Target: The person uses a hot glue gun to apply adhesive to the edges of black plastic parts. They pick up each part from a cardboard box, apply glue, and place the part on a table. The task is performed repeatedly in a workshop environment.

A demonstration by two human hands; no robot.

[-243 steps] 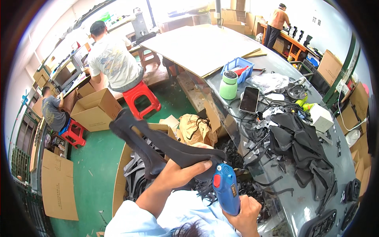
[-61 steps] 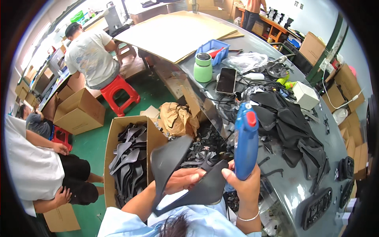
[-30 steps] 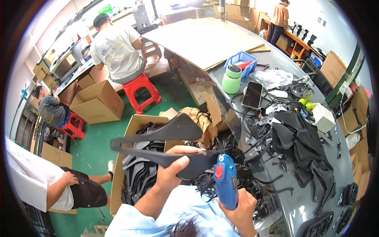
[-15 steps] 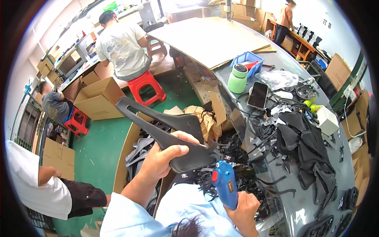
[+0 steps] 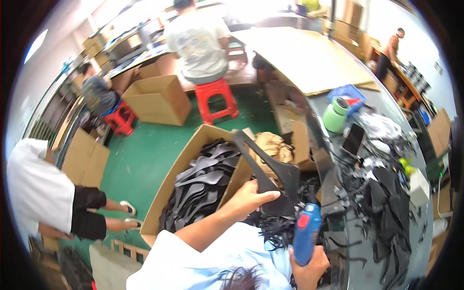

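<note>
Right hand closed round the lower end of a blue handheld tool, you work with its head just beside a black forked piece, which your left hand pinches, thumb on the near face (whether tool and edge touch is too blurred to tell). The piece is raised in front of you, beside an open carton of similar dark pieces. The step in hand appears to be tool work along the edge; the next move calls for a firm pinch, a steady tool and left fingertips clear of its head. Beyond, a green bottle and a phone share the grey table, while a co-worker sits farther off on a red stool
</note>
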